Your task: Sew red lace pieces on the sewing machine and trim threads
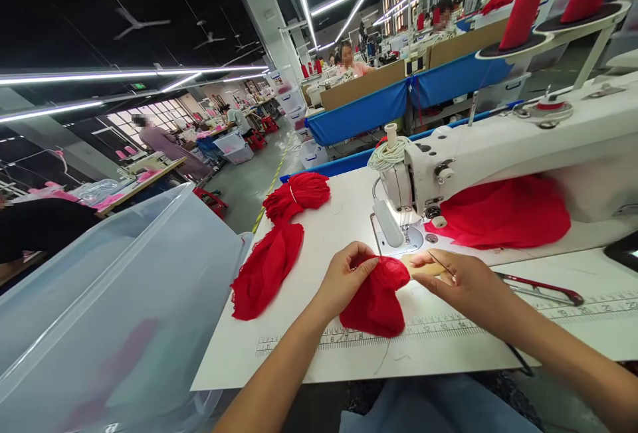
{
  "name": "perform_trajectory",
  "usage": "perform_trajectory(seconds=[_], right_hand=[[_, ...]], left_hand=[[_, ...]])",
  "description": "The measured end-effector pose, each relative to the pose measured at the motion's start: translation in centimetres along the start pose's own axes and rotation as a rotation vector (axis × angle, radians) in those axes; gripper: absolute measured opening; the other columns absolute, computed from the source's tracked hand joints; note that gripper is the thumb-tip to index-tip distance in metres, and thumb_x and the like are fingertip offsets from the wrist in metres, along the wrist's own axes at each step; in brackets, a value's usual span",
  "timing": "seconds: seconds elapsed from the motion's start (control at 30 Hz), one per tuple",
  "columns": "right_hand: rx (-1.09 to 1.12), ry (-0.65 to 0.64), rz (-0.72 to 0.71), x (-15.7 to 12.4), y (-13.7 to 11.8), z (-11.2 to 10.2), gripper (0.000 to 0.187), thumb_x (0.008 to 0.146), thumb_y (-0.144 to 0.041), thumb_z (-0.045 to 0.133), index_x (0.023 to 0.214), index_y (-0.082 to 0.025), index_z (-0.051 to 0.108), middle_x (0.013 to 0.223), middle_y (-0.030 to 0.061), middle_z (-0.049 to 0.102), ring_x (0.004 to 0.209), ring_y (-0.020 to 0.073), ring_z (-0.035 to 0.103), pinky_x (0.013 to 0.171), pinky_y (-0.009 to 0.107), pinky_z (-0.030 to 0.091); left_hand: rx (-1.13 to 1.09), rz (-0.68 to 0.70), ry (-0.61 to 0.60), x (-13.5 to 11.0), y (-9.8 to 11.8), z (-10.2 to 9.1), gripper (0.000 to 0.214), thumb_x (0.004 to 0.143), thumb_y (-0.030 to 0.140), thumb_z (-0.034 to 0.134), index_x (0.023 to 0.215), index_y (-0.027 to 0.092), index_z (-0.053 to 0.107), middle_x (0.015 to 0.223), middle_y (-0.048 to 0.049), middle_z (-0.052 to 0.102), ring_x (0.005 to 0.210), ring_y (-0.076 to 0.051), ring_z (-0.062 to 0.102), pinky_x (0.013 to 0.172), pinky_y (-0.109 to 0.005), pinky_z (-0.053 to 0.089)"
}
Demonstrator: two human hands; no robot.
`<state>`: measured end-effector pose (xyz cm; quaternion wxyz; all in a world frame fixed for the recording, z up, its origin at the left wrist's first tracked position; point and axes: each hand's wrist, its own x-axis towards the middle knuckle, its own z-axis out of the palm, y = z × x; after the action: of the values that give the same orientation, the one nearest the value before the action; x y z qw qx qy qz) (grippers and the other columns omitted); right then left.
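Observation:
My left hand [349, 273] pinches the upper edge of a small red fabric piece [376, 307], which hangs over the printed ruler on the white sewing table [339, 227]. To its right, my right hand [453, 273] is closed around a thin dark pointed tool [438, 261]; its exact kind is hard to make out. My right fingertips are close to the fabric's right edge. Just beyond both hands stands the white sewing machine's needle plate [411, 239] and head [403, 180]. More red fabric [508, 214] lies under the machine arm.
At the table's left lie a tied red bundle [302, 195] and a loose lace-edged red piece [269, 270]. Red-handled scissors [543, 289] lie at right. A large translucent bin [199, 273] adjoins the left edge. Red thread cones [523, 11] stand above; other people work farther off.

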<state>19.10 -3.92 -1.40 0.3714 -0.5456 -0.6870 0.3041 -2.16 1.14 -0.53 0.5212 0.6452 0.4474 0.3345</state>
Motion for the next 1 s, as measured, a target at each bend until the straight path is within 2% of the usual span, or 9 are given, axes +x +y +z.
perform_trajectory(seconds=[0.2,0.3,0.4,0.47,0.5,0.7,0.83,0.9,1.0], right_hand=[[0.451,0.049,0.134,-0.4,-0.1,2.7,0.028,0.085,-0.048,0.057,0.088,-0.022,0.067,0.084,0.0046,0.072,0.076,0.0221,0.068,0.07,0.034,0.051],[0.511,0.083,0.175,-0.5,0.3,2.9,0.03,0.083,-0.051,0.059,0.085,-0.023,0.067,0.065,0.0007,0.064,0.068,0.0203,0.064,0.062,0.031,0.05],[0.49,0.071,0.217,-0.8,0.7,2.8,0.034,0.082,-0.056,0.057,0.082,-0.023,0.066,0.044,-0.0076,0.036,0.039,0.0118,0.037,0.041,0.025,0.032],[0.489,0.075,0.242,-1.0,0.8,2.7,0.034,0.081,-0.056,0.057,0.077,-0.023,0.064,0.043,-0.0099,0.024,0.037,0.0081,0.018,0.038,0.024,0.017],[0.492,0.092,0.254,-1.1,0.8,2.6,0.035,0.08,-0.056,0.058,0.074,-0.022,0.063,0.044,-0.0099,0.023,0.039,0.0073,0.015,0.039,0.024,0.013],[0.565,0.153,0.349,-1.7,0.4,2.3,0.037,0.075,-0.056,0.066,0.073,-0.021,0.056,0.049,-0.0091,0.028,0.047,0.0071,0.018,0.045,0.023,0.01],[0.53,0.221,0.301,-2.1,0.3,2.5,0.033,0.077,-0.053,0.065,0.073,-0.021,0.058,0.053,-0.0063,0.038,0.047,0.0077,0.021,0.044,0.024,0.014],[0.504,0.242,0.313,-2.2,0.6,2.4,0.031,0.079,-0.052,0.063,0.075,-0.022,0.057,0.051,-0.0076,0.033,0.045,0.0079,0.017,0.043,0.025,0.011],[0.477,0.174,0.352,-2.1,1.6,2.0,0.032,0.081,-0.054,0.058,0.077,-0.022,0.056,0.048,-0.0099,0.023,0.044,0.0078,0.014,0.042,0.024,0.01]], left_hand=[[-0.055,-0.039,-0.039,-0.4,0.9,0.6,0.031,0.077,0.046,0.069,0.079,0.017,0.058,0.073,0.0016,0.054,0.067,-0.012,0.046,0.062,-0.025,0.034],[-0.105,-0.086,-0.059,-0.2,0.7,0.8,0.039,0.073,0.053,0.071,0.075,0.017,0.058,0.068,0.0025,0.051,0.063,-0.011,0.043,0.06,-0.025,0.03],[-0.198,-0.11,-0.047,-0.1,0.4,1.2,0.044,0.068,0.057,0.074,0.072,0.017,0.056,0.066,0.0035,0.049,0.062,-0.01,0.041,0.059,-0.024,0.028],[-0.261,-0.1,-0.018,0.0,0.1,1.5,0.045,0.066,0.057,0.076,0.072,0.017,0.056,0.064,0.0039,0.049,0.061,-0.01,0.041,0.059,-0.024,0.028],[-0.293,-0.092,-0.005,0.1,0.0,1.7,0.045,0.066,0.056,0.077,0.071,0.017,0.055,0.063,0.0039,0.049,0.06,-0.01,0.041,0.059,-0.023,0.028],[-0.486,-0.138,0.015,0.4,-0.2,2.5,0.045,0.061,0.05,0.082,0.066,0.016,0.052,0.064,0.0032,0.051,0.06,-0.009,0.044,0.06,-0.023,0.033],[-0.446,-0.103,-0.004,0.5,0.1,3.0,0.042,0.064,0.049,0.08,0.066,0.017,0.052,0.062,0.0044,0.048,0.059,-0.008,0.041,0.058,-0.023,0.03],[-0.419,-0.074,0.011,0.5,0.3,3.0,0.042,0.064,0.048,0.079,0.065,0.016,0.053,0.062,0.0046,0.047,0.059,-0.008,0.039,0.058,-0.023,0.029],[-0.434,-0.08,0.032,0.6,0.3,2.8,0.043,0.062,0.049,0.08,0.062,0.016,0.053,0.061,0.0043,0.049,0.059,-0.008,0.04,0.058,-0.022,0.03]])
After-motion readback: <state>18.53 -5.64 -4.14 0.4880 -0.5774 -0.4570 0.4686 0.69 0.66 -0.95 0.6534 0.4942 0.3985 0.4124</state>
